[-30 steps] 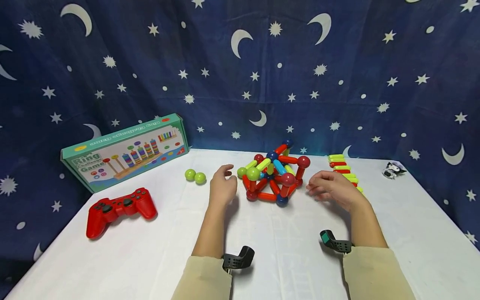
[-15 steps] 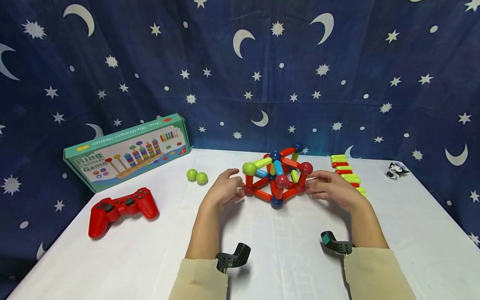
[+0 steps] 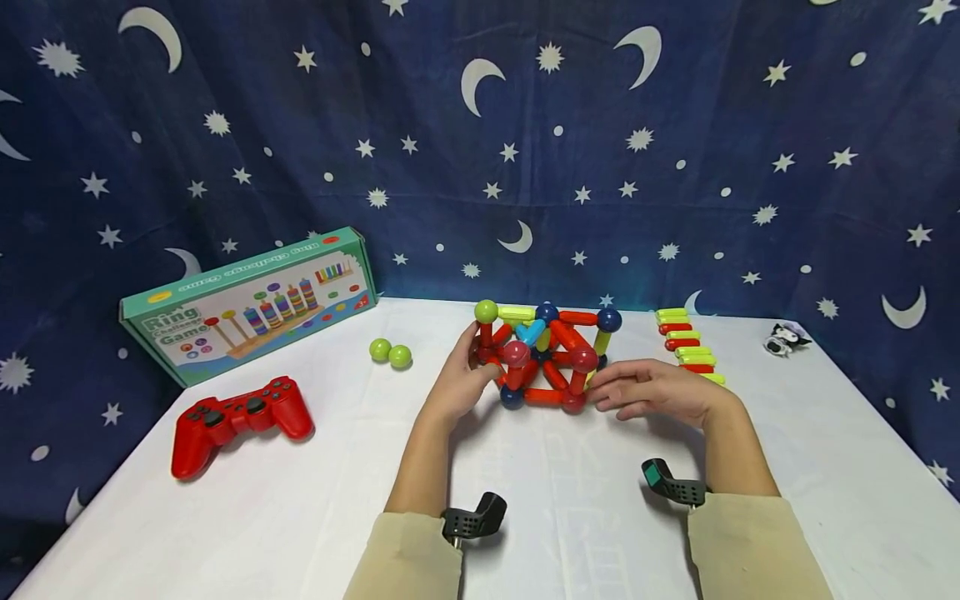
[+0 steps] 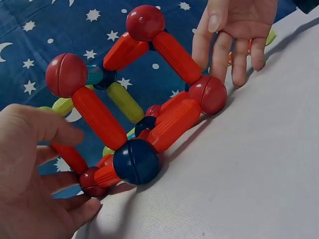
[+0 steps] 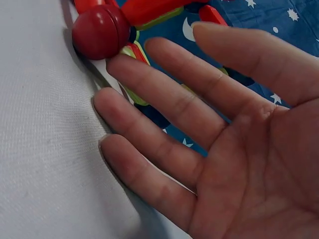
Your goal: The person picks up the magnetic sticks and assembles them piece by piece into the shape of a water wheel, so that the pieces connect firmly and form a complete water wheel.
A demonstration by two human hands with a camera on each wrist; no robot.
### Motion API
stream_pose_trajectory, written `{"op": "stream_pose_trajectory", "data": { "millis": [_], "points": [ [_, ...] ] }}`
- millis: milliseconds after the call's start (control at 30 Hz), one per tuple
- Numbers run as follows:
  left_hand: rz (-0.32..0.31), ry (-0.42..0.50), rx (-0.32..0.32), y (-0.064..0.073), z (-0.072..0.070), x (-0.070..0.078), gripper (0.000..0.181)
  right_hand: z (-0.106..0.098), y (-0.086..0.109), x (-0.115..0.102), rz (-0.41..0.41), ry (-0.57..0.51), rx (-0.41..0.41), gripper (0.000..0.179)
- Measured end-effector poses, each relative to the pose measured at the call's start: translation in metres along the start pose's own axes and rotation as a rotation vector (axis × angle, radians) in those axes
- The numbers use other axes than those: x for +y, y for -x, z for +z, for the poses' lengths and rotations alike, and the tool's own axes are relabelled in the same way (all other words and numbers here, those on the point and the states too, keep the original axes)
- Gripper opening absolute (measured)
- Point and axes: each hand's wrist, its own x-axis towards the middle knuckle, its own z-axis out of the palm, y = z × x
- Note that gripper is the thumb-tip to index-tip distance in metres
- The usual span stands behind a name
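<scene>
Between my hands a magnetic stick-and-ball structure (image 3: 557, 395) stands on the white table, made of red, yellow and blue sticks with red, blue and green balls. My left hand (image 3: 459, 379) is at its left side, thumb in front and fingers reaching behind. In the left wrist view the fingertips (image 4: 88, 210) rest by a low red ball (image 4: 92, 183). My right hand (image 3: 660, 389) lies at the right side with its fingers stretched out. Its fingertips (image 5: 119, 62) come right up to a red ball (image 5: 101, 32) at the base.
Two green balls (image 3: 391, 353) lie left of the structure. Beyond my right hand is a row of yellow and red sticks (image 3: 684, 337), with a small black-and-white figure (image 3: 786, 340) farther right. A red game controller (image 3: 243, 421) and a toy box (image 3: 251, 304) occupy the left side.
The structure has turned clockwise as seen from above, its front balls moving left and its green ball to the back. My left hand has come in against its side; the right fingers moved slightly left.
</scene>
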Motion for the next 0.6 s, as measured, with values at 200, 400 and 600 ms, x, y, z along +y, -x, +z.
{"op": "stream_pose_trajectory", "data": {
  "millis": [200,400,600],
  "points": [
    [-0.022,-0.012,0.034,-0.003,0.006,-0.004,0.079,0.000,0.010,0.002,0.014,0.012,0.081,0.046],
    [0.003,-0.033,0.100,-0.007,0.009,-0.009,0.068,-0.014,0.042,0.002,-0.046,0.115,0.442,0.054],
    [0.020,-0.048,0.193,-0.010,0.006,-0.011,0.057,-0.035,0.060,0.011,0.097,0.396,0.649,0.048]
  ]
}}
